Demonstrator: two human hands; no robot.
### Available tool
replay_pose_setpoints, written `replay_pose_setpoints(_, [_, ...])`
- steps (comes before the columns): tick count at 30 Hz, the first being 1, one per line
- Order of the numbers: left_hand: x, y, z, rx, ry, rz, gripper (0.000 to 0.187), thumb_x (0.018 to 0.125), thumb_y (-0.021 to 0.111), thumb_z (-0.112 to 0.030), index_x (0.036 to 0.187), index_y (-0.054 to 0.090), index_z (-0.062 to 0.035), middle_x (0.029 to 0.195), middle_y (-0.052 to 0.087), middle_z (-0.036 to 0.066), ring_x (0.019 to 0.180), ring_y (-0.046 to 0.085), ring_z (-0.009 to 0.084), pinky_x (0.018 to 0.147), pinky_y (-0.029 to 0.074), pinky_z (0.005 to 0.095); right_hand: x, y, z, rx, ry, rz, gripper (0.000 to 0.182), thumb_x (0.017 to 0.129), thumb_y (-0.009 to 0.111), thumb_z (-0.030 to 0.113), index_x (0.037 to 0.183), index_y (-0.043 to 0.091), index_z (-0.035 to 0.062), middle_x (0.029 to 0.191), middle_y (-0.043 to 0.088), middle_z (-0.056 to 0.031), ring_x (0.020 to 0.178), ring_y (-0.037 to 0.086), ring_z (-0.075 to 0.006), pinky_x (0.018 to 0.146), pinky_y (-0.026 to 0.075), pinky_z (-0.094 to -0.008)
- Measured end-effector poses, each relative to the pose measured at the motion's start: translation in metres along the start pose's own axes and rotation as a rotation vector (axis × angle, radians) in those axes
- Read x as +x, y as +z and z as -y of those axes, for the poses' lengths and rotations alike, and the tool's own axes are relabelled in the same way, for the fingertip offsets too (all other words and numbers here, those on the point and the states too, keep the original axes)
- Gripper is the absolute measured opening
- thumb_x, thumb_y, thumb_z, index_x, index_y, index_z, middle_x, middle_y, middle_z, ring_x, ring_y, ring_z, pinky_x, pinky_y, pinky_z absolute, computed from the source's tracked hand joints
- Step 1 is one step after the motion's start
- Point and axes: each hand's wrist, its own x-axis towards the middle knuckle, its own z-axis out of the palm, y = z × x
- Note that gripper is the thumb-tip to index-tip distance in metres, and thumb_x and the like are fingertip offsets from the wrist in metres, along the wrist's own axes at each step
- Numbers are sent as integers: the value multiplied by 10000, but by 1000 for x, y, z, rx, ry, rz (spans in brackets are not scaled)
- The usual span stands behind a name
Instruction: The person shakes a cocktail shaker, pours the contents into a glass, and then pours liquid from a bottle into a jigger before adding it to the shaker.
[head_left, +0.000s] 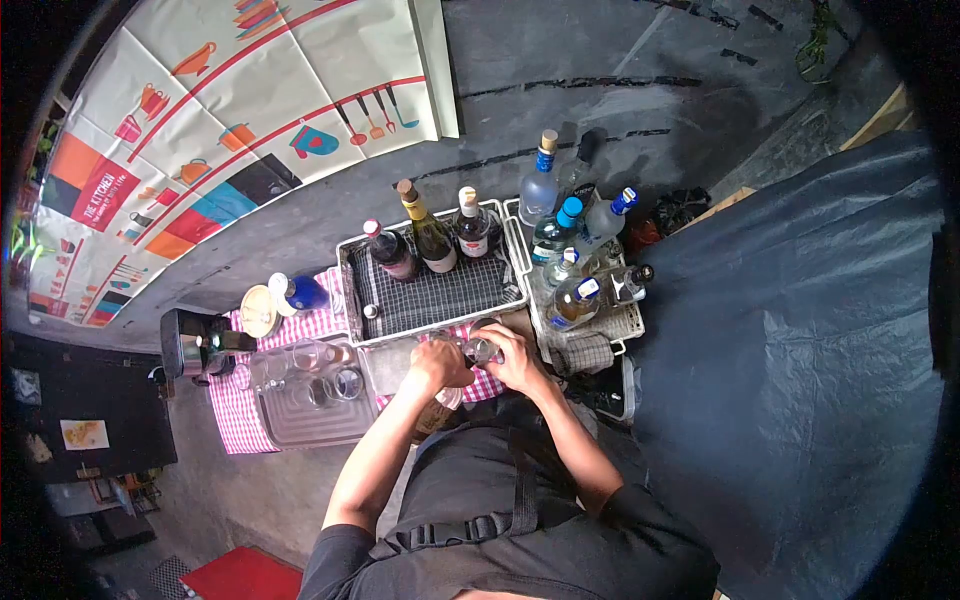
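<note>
My left hand (441, 366) is closed, knuckles up, over the front of the table; I cannot tell what it grips. Close by on the right, my right hand (516, 362) curls its fingers around a clear glass vessel (482, 351), which lies between the two hands. A whitish and brown patterned item (437, 415) shows just below my left wrist, partly hidden by the forearm. Pink checked cloth (486, 386) lies under the hands. Behind them stands a white-rimmed tray (430, 330) lined with dark checked cloth.
Three corked or capped bottles (434, 240) stand in the lined tray. To the right, a second tray (600, 330) holds several bottles (571, 300). At left, a clear tub (300, 430) contains several glasses (348, 382), near a blue container (306, 293) and a black appliance (190, 342).
</note>
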Motion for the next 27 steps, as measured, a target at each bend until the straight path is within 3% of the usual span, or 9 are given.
replay_pose_setpoints(7, [4, 4, 2, 28, 29, -23, 459, 729, 628, -325, 1063, 737, -30, 1093, 731, 191, 1063, 708, 285, 907, 565, 380, 0, 0, -3, 25, -6, -13, 519, 655, 633, -85, 1164, 656, 11, 1159, 660, -152, 1108, 646, -317, 971, 508, -372])
replay_pose_setpoints(10, [6, 8, 8, 17, 74, -111, 456, 707, 650, -330, 1006, 740, 2, 1009, 736, 221, 984, 727, 315, 875, 575, 394, -2, 2, -10, 12, -9, -48, 505, 683, 682, -81, 1178, 642, 7, 1167, 660, -139, 1094, 659, -275, 937, 535, -360])
replay_pose_setpoints(12, [1, 11, 13, -93, 132, -266, 442, 678, 683, -345, 881, 727, 45, 869, 725, 251, 877, 734, 354, 822, 586, 417, -4, 1, -11, 126, 64, -57, 495, 727, 751, -54, 1202, 628, 10, 1192, 653, -115, 1082, 663, -219, 878, 567, -341])
replay_pose_setpoints(16, [12, 33, 25, -172, 171, -496, 436, 657, 709, -361, 761, 693, 62, 756, 696, 260, 782, 723, 386, 758, 591, 451, -9, -6, -8, 284, 191, -49, 511, 757, 796, -12, 1236, 619, 22, 1214, 643, -96, 1070, 662, -186, 830, 582, -320])
replay_pose_setpoints(20, [17, 50, 36, -281, 147, -627, 398, 661, 716, -345, 697, 670, 49, 694, 667, 273, 718, 704, 415, 698, 585, 481, -7, -13, -12, 210, 203, -85, 556, 722, 781, -17, 1251, 616, 44, 1227, 617, -122, 1140, 626, -280, 908, 558, -379])
replay_pose_setpoints(23, [7, 48, 33, -447, 111, -691, 362, 674, 740, -305, 702, 692, 52, 675, 657, 287, 727, 700, 427, 712, 581, 484, -5, -14, -19, -193, 110, -96, 568, 732, 778, 25, 1279, 625, 31, 1184, 621, -171, 1108, 614, -364, 972, 500, -394])
replay_pose_setpoints(27, [12, 59, 39, -447, 73, -621, 396, 688, 742, -328, 721, 699, 65, 708, 667, 298, 745, 708, 423, 719, 582, 479, 0, -12, -19, -310, 82, -61, 585, 740, 776, 38, 1303, 616, 37, 1195, 598, -171, 1122, 601, -352, 967, 501, -405])
